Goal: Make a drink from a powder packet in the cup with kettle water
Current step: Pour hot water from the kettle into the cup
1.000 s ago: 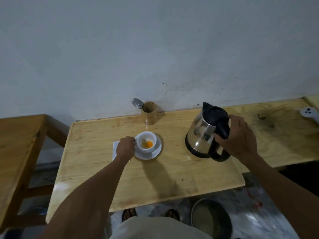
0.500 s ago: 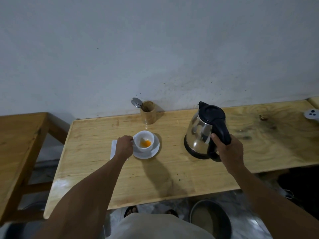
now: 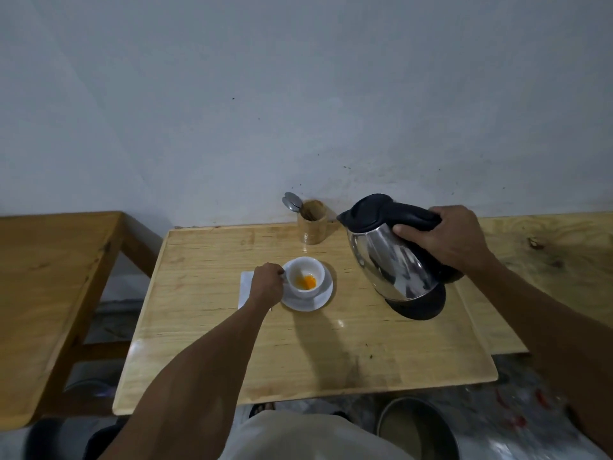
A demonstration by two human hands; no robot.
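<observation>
On wooden table (image 3: pixel 331 353), left hand (image 3: pixel 265 287) grip pinching cup (image 3: pixel 304 277) handle, right hand (image 3: pixel 444 237) clenched on tilted kettle (image 3: pixel 391 260).

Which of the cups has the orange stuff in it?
The white cup on the saucer, the one the left hand holds. Orange powder lies at its bottom. The wooden cup by the wall only holds a spoon.

No text, label, brand, number or sign can be read anywhere. The kettle (image 3: pixel 394 260) shows only bare steel and black plastic. The cup (image 3: pixel 304 276) and white packet (image 3: pixel 246 288) appear blank.
</observation>
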